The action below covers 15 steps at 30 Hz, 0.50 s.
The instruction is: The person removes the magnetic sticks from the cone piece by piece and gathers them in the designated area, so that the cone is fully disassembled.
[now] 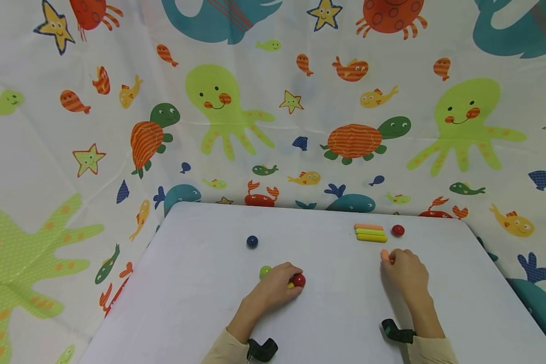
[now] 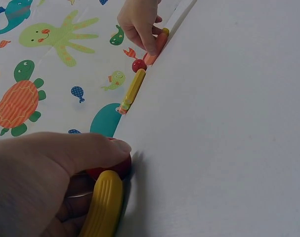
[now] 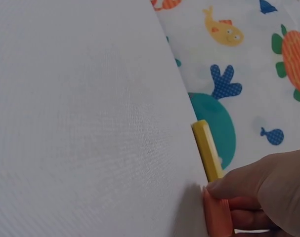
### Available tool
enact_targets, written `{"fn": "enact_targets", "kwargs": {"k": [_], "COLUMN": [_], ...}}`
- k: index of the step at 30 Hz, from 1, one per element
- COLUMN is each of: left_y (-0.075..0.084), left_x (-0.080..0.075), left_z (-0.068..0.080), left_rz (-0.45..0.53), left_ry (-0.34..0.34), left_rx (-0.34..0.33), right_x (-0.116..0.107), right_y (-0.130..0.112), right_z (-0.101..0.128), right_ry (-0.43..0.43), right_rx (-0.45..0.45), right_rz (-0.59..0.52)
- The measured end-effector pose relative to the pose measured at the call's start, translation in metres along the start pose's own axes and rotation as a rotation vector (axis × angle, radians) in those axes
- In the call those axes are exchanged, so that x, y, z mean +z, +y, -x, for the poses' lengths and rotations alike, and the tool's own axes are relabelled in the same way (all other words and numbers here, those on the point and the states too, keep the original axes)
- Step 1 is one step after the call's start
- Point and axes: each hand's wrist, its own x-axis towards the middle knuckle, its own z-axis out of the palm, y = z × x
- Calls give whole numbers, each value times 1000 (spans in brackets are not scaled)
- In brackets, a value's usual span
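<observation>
**Both hands gripping toy pieces on the white table**

The left hand (image 1: 275,288) is gripping a red ball (image 1: 299,280) and yellow stick (image 2: 104,205). At its three o'clock, the right hand (image 1: 402,273) is pinching an orange stick (image 1: 384,256) on the table (image 1: 336,313).

White table (image 1: 200,303) with balls, sticks

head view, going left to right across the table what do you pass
dark blue ball → green ball → left hand holding a red ball → stack of three sticks → right hand pinching an orange stick
</observation>
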Motion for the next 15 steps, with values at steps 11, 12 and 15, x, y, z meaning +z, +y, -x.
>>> {"fn": "enact_targets", "kwargs": {"k": [11,12,15], "left_y": [0,0,-1], "left_x": [-1,-1,-1], "left_z": [1,1,1], "left_rz": [-3,-3,-3], "left_ry": [-7,-8,-5], "left_rx": [1,1,1], "right_x": [0,0,-1], "right_y": [-2,-2,-2], "right_z": [3,3,3], "right_ry": [37,42,58], "right_rx": [43,45,45], "right_rz": [39,35,22]}}
